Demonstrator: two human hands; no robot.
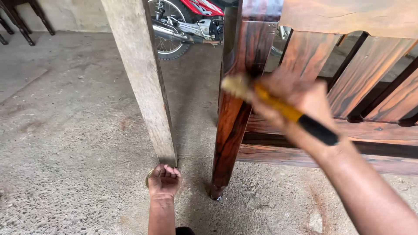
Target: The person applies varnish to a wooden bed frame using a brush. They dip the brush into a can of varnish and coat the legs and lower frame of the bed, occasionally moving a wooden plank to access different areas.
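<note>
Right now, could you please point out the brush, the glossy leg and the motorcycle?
brush [278,105]: head view, yellow handle.
glossy leg [228,143]: head view, mid shaft.
motorcycle [204,6]: head view, red body panel.

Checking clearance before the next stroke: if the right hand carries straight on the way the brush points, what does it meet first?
Probably the glossy leg: the brush in the right hand has its bristles at or just short of it. Blur hides actual contact.

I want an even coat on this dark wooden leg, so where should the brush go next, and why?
Probably draw the brush in the right hand down the leg. The bristles sit near its top, glossy wood runs on to the foot by the floor, and the left hand rests low, clear of that path.
</note>
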